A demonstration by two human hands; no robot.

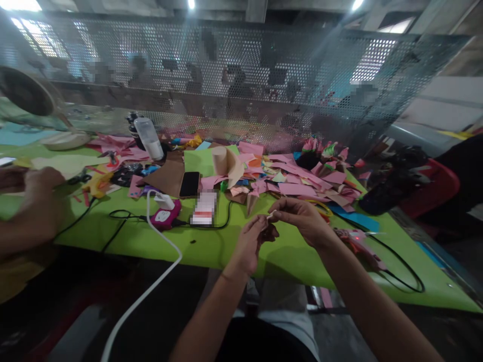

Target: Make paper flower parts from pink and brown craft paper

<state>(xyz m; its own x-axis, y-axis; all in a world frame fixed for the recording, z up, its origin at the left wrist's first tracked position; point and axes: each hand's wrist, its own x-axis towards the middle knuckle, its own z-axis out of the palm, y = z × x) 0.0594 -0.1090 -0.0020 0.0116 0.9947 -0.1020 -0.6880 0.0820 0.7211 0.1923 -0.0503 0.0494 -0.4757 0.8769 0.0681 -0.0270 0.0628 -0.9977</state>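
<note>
Tiny pale piece (270,215) pinched between both hands, a bit in from the green table's (211,251) near edge.
Left hand (251,244) and right hand (302,220) both have fingertips closed on it; bare tabletop either side, pink glue gun (364,249) right, magenta power block (164,216) left, paper scraps (298,188) crowding the far side.

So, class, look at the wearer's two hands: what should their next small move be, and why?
Probably a slight shift of both hands leftward: the left hand and right hand meet at a small pale piece, while the right forearm looks close to the pink corded tool, whose red light is lit.
</note>
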